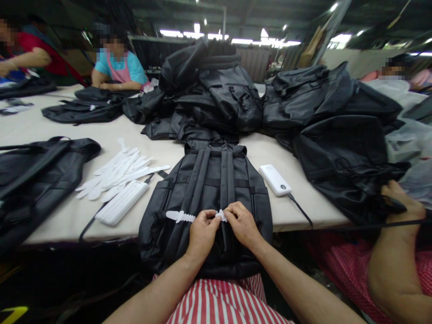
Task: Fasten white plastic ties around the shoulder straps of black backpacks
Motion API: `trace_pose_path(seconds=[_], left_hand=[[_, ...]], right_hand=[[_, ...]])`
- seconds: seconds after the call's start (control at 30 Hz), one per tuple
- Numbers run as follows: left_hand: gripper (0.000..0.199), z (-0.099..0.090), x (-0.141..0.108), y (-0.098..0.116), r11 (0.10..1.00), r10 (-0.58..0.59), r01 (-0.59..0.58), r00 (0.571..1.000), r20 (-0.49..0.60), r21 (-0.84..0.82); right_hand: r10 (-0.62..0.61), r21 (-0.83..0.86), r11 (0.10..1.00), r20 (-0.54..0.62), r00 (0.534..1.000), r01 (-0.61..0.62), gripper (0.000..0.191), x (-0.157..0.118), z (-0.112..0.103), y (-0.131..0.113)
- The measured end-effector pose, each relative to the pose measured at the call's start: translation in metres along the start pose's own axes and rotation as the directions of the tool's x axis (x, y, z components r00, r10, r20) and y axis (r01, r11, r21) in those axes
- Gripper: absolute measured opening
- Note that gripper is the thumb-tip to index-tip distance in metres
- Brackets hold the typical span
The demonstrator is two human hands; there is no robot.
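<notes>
Currently, left hand (203,231): grip pinched, thumb and forefinger, on a white strip (177,216). Right hand (243,225): grip likewise pinched, on the white end showing between the hands. Strip lies across the shoulder straps (199,177) of a black backpack (211,164), free tongue pointing to nine o'clock; its middle is behind the left fingers, so continuity with the pinched end cannot be confirmed.

Risks (judged): the pinched area is tiny, so a small finger shift could let the end slip. Toothed edges might catch on the strap fabric if dragged sideways. A hard bend could crease the strip. The backpack's lower part overhangs the near edge of the bench (111,135), at six o'clock; a strong pull that way could slide it off.

Materials: strip flat, apparently thin plastic, wavy-edged, with a rounded tongue. More white strips (124,171) lie in a loose fan at ten o'clock. Backpack soft, matte to faintly shiny, leather-like; straps long and padded-looking. Two smooth, round-cornered white blocks, probably power banks: left block (121,204) at nine, right block (274,180) at two, the latter with a dark cable (300,211). Heaped black bags (222,90) at twelve, slumped and wrinkled. Co-worker's hand (403,202) at three, beside another dark bag (340,166).
</notes>
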State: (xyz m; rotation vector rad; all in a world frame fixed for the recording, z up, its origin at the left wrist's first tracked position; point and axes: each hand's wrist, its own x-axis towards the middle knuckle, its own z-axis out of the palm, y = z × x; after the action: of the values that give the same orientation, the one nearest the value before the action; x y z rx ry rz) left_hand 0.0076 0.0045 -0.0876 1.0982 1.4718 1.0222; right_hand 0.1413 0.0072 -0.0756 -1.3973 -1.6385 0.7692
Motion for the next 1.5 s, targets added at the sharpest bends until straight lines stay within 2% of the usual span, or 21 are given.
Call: trace_pose_path(seconds=[0.3,0.5,0.77,0.97,1.17,1.23,1.33,1.43,1.5], left_hand=[[0.034,-0.002,-0.001,0.010,0.994,-0.099,0.100,0.995,0.030,-0.032],[0.026,-0.004,-0.001,0.013,0.998,-0.051,0.051,0.999,0.008,0.049],[0.019,-0.004,-0.002,0.017,1.000,-0.026,0.025,0.999,0.042,0.017],[0.016,-0.001,-0.003,0.013,0.999,0.045,-0.047,0.998,-0.044,-0.027],[0.015,-0.006,-0.008,0.021,0.993,0.000,-0.004,1.000,-0.031,-0.120],[0.016,-0.009,-0.007,0.021,0.996,0.043,-0.046,0.998,-0.043,-0.082],[0.015,-0.013,-0.003,0.018,0.975,0.203,-0.195,0.977,-0.070,0.106],[0.014,-0.012,-0.003,0.015,0.962,0.227,-0.214,0.972,-0.066,0.168],[0.013,-0.011,-0.008,0.015,0.935,0.303,-0.289,0.952,-0.040,0.207]], right_hand=[[0.082,0.033,0.996,-0.054,0.995,-0.080,0.005,-0.001,0.004,0.002],[0.073,-0.021,0.997,-0.031,0.997,-0.074,0.021,-0.001,0.000,-0.002],[0.076,-0.017,0.997,0.005,0.997,-0.076,0.015,0.002,0.005,-0.001],[0.073,0.028,0.997,-0.053,0.996,-0.071,0.017,0.000,0.005,0.001],[0.052,0.049,0.998,-0.068,0.996,-0.048,0.016,0.001,0.002,-0.001],[0.054,0.056,0.997,-0.057,0.997,-0.050,0.016,0.001,0.002,-0.002],[0.049,0.062,0.997,-0.060,0.997,-0.045,0.017,-0.001,0.003,-0.003],[0.043,0.073,0.997,-0.081,0.996,-0.037,0.015,-0.002,0.002,-0.003],[0.091,0.085,0.993,-0.086,0.992,-0.083,0.014,-0.001,0.001,-0.002]])
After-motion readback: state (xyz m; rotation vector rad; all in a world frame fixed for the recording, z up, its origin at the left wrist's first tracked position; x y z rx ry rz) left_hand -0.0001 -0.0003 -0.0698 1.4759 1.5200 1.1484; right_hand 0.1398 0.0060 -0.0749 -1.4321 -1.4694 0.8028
